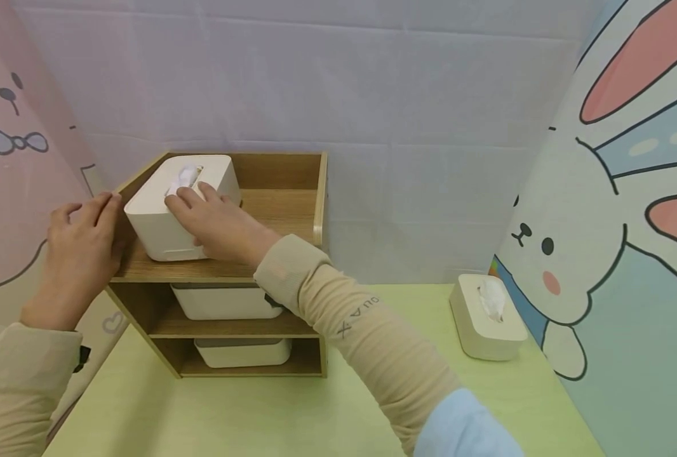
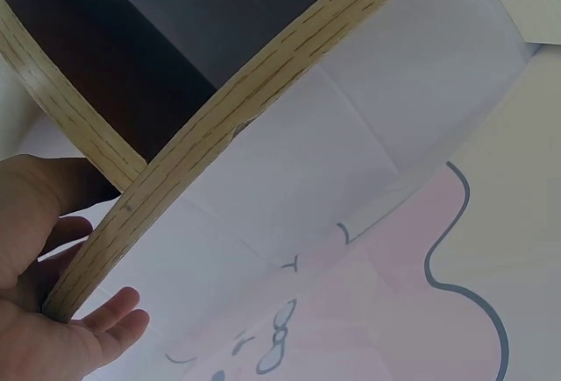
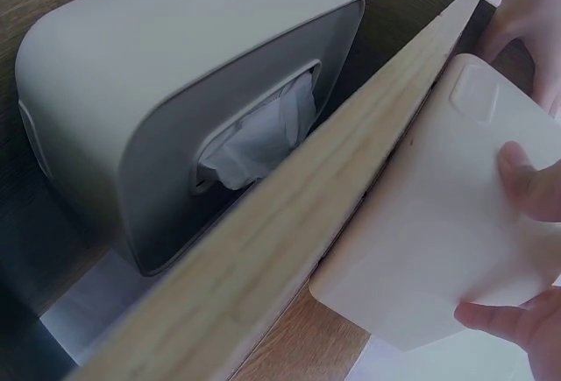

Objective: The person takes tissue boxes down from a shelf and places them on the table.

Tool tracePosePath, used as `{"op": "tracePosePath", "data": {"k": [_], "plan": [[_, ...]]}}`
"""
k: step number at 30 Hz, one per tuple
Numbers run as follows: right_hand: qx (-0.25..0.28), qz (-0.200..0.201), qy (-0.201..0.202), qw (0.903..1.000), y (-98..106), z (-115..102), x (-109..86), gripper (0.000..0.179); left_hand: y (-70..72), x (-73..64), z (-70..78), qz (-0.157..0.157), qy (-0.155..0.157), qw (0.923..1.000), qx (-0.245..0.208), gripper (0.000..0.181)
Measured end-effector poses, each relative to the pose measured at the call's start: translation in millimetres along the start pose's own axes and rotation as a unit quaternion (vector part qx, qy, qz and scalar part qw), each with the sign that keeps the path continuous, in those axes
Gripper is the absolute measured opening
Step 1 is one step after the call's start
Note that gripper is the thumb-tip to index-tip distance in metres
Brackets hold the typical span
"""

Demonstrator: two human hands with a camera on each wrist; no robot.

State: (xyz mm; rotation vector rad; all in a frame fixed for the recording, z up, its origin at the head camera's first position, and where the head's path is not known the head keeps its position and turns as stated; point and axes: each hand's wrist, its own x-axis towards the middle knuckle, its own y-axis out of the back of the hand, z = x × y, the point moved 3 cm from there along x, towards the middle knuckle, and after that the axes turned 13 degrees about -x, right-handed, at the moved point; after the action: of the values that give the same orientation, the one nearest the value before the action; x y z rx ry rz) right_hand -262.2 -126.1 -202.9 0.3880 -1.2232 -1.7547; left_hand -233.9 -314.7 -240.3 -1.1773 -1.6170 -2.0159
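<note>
A white tissue box [image 1: 161, 231], a tissue poking from its slot, stands at the left of the wooden shelf unit's [image 1: 281, 206] top level. My right hand [image 1: 224, 223] grips it, with fingers over the top near the slot and the thumb at the front. My left hand [image 1: 78, 257] holds the upper part of the unit's left side panel [image 2: 197, 140], thumb and fingers on opposite faces of it. The right wrist view shows the gripped box above the board and another tissue box [image 3: 188, 39] in the compartment below.
White boxes stand in the middle [image 1: 224, 303] and bottom [image 1: 241, 355] compartments. Another tissue box [image 1: 481, 339] stands on the right of the pale green table [image 1: 247, 419]. A white cloth wall [image 1: 430, 127] rises behind, with cartoon panels at both sides.
</note>
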Motion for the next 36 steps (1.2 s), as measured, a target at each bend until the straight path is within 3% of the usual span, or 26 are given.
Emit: {"op": "tracePosePath", "data": {"k": [12, 36], "plan": [[-0.039, 0.02, 0.01, 0.999, 3.6, -0.6, -4.9, 0.051, 0.1, 0.8, 0.8, -0.003, -0.002, 1.0, 0.001, 0.064], [-0.04, 0.014, 0.01, 0.999, 9.2, 17.3, -17.6, 0.056, -0.2, 1.4, -0.1, -0.012, -0.003, 0.9999, 0.005, 0.064]]}}
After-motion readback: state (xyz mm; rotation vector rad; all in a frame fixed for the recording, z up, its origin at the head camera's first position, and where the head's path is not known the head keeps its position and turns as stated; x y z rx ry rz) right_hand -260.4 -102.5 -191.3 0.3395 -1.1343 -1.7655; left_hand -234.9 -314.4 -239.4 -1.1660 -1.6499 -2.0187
